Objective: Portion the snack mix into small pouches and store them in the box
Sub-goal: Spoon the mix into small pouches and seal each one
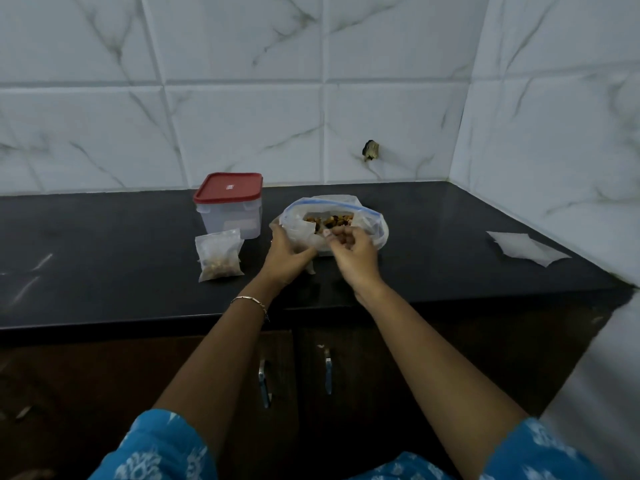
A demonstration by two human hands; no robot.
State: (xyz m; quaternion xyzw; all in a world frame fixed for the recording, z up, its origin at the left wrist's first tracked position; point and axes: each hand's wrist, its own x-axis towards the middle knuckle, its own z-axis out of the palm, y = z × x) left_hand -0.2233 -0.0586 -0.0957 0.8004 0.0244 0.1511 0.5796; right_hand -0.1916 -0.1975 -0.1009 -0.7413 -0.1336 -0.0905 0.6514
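head view: a glossy black stone tabletop [104, 244] runs into a corner of white marble-veined wall tiles [242, 126]; near the back wall stands the box [228, 216], square, frosted clear plastic, its red lid [228, 188] clipped on; just in front of it a filled pouch [219, 254] of thin crinkled translucent film lies sealed, pale pieces bunched at its bottom; right of the box a large soft zip bag [372, 225] with a blue seal strip sits open, brown and dark snack mix [329, 220] showing inside; the left hand [289, 252] grips a small pouch [301, 237] against the bag's front, thumb across it; the right hand [349, 251] has its fingertips bunched at the pouch mouth, pinching what looks like a few pieces of the mix, though that is hard to make out; most of the small pouch is hidden behind both hands; empty pouches [526, 249] lie flat well apart to the right, near the side wall; the tabletop is bare to the left and along its front edge; below it, dark cabinet doors with two metal handles [328, 374]; patterned blue sleeves [156, 448] are cut off by the frame.
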